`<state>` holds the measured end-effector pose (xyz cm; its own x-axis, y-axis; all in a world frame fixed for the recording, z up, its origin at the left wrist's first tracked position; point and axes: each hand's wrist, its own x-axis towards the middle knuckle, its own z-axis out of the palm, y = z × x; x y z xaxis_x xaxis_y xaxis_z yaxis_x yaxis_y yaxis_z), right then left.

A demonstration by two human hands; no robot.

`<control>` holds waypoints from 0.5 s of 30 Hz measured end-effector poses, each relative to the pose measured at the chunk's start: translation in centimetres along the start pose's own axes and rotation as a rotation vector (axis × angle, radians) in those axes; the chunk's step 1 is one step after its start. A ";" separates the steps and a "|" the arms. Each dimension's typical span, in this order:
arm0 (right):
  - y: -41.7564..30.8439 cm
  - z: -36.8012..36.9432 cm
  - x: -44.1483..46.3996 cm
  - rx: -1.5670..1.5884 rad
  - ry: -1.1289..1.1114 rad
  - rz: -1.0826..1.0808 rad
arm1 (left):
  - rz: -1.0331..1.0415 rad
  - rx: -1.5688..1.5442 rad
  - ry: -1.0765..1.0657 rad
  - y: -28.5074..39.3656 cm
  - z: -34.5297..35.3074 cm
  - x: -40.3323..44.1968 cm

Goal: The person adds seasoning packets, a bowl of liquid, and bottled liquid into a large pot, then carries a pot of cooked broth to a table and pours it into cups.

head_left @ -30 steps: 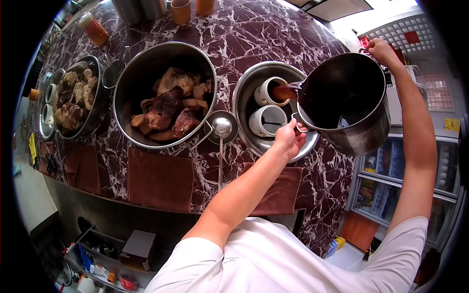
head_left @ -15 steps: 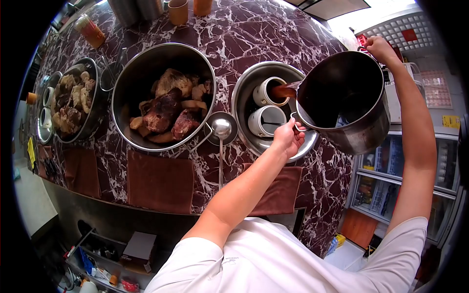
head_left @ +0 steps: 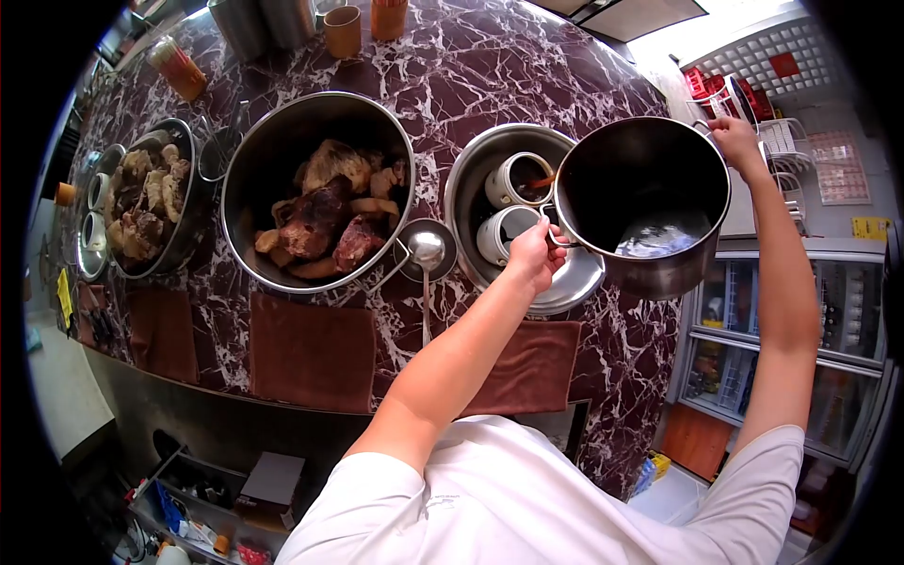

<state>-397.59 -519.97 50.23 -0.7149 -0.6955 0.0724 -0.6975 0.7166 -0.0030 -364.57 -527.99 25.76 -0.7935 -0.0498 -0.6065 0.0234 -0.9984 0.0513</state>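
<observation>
A large stainless steel stockpot (head_left: 659,282) hangs beside and partly over a metal basin (head_left: 461,160). My left hand (head_left: 537,256) is closed around the handle at its near left side, and my right hand (head_left: 737,148) grips the opposite handle at the upper right. Dark liquid with a shiny surface lies inside the pot. In the basin stand two white enamel-like cups (head_left: 504,196), the far one with a bit of brown liquid at its mouth by the pot's rim. My left fist partly hides the nearer cup.
A big pot (head_left: 233,226) of cooked meat chunks stands left of the basin, with a ladle (head_left: 427,252) on a small dish between. Farther left is another basin of meat (head_left: 193,160). Brown cloths (head_left: 311,348) lie along the counter's front edge. A glass-door fridge (head_left: 734,377) stands right.
The stockpot has tipped back from its steep tilt toward the cups, and the thick brown stream has shrunk to almost nothing. Both hands have kept their hold on the handles.
</observation>
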 end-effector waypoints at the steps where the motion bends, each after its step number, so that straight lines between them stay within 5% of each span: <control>1: 0.4 0.2 -1.0 0.060 -0.004 0.043 | 0.022 0.032 -0.006 0.1 0.0 -0.2; 9: 2.0 1.9 -4.7 0.255 0.051 0.056 | 0.075 0.120 0.018 -2.4 -1.8 -2.0; 15: -2.5 0.3 -5.3 0.103 -0.046 0.001 | 0.033 0.030 0.084 -5.3 -3.0 -3.7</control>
<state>-392.03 -518.07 49.60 -0.7153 -0.6983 0.0265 -0.6967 0.7095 -0.1058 -360.00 -522.59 25.37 -0.7386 -0.0861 -0.6687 0.0295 -0.9950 0.0955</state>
